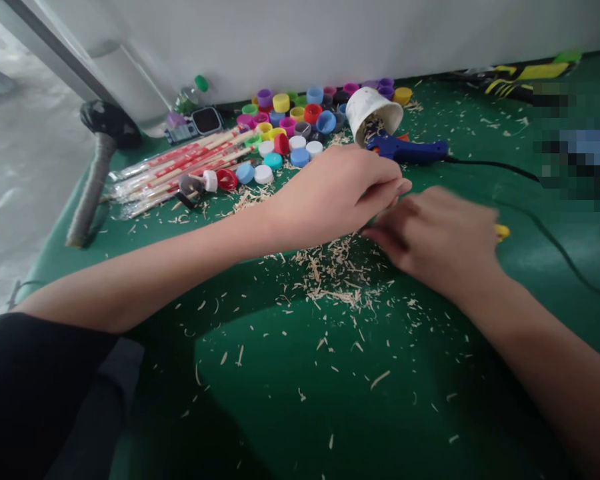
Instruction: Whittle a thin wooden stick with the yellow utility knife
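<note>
My left hand [337, 190] reaches over the green table [290, 373] with its fingers pinched together; what they grip is hidden. My right hand [437, 237] meets it fingertip to fingertip, blurred by motion, curled around something with a yellow end [501, 231] poking out on its far side. Wood shavings [335, 270] lie scattered just below both hands. A blue glue gun [410, 151] lies just beyond the left hand, its nose at a tipped white cup [373, 110].
Several coloured bottle caps [290, 127] are heaped at the back by the white wall. Wrapped chopsticks [180, 163] lie left of them. A hammer [97, 167] rests at the table's left edge. The gun's black cord [500, 165] runs right. Yellow-black tools [525, 73] lie far right.
</note>
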`<move>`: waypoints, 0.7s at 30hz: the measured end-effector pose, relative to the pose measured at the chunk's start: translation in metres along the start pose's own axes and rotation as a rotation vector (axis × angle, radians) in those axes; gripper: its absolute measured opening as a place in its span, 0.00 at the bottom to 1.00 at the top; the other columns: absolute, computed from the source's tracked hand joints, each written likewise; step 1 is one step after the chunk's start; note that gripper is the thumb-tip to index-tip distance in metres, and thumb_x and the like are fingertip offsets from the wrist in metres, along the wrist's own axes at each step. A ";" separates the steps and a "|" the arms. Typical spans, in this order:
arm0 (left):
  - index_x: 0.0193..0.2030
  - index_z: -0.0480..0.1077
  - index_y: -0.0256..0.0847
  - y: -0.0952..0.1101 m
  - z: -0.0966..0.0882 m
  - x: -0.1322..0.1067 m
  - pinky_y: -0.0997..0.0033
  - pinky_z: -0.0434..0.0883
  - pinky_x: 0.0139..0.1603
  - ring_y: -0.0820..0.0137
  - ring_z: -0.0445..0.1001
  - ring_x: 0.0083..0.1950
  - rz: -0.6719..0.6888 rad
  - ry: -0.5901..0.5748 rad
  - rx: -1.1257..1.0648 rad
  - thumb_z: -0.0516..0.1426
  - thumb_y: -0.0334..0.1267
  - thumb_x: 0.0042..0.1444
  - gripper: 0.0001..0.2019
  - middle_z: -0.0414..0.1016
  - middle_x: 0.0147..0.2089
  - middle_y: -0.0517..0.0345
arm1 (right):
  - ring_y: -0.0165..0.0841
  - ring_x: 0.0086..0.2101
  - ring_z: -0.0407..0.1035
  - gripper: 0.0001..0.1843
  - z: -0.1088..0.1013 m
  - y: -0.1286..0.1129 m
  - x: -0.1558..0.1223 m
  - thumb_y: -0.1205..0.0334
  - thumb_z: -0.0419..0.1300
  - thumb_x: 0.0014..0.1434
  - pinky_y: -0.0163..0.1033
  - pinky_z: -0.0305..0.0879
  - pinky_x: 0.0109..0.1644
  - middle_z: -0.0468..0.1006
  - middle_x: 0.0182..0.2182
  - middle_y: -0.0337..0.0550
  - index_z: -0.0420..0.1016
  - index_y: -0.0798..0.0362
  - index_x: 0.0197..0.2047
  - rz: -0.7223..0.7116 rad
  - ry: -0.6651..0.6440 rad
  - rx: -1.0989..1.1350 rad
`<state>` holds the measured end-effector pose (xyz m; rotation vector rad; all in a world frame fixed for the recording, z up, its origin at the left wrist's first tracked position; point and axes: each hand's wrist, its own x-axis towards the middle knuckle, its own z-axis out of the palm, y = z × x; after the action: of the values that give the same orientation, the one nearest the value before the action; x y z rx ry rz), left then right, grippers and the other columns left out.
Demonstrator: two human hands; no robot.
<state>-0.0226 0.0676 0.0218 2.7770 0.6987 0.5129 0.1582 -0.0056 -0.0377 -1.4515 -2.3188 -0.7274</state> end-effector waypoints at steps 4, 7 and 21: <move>0.31 0.74 0.39 0.001 0.001 0.000 0.67 0.69 0.38 0.68 0.75 0.38 0.008 -0.003 -0.005 0.45 0.37 0.66 0.19 0.77 0.32 0.55 | 0.34 0.29 0.61 0.15 0.001 0.000 0.000 0.53 0.52 0.65 0.40 0.43 0.28 0.75 0.29 0.43 0.74 0.51 0.34 -0.083 -0.055 0.035; 0.30 0.74 0.38 0.000 0.002 0.001 0.64 0.69 0.40 0.67 0.75 0.37 0.019 0.008 -0.010 0.45 0.37 0.66 0.19 0.77 0.31 0.54 | 0.34 0.27 0.59 0.17 -0.001 -0.001 0.000 0.51 0.53 0.64 0.41 0.44 0.28 0.71 0.24 0.44 0.73 0.52 0.30 -0.001 0.023 0.007; 0.29 0.73 0.38 0.001 0.002 0.000 0.66 0.69 0.40 0.68 0.74 0.37 0.038 0.029 -0.034 0.46 0.37 0.65 0.19 0.76 0.30 0.54 | 0.33 0.28 0.59 0.17 -0.001 -0.001 0.001 0.51 0.50 0.65 0.40 0.43 0.28 0.72 0.26 0.43 0.73 0.51 0.33 -0.046 -0.049 0.037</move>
<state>-0.0210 0.0661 0.0205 2.7613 0.6382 0.5686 0.1570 -0.0061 -0.0368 -1.4196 -2.3969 -0.6650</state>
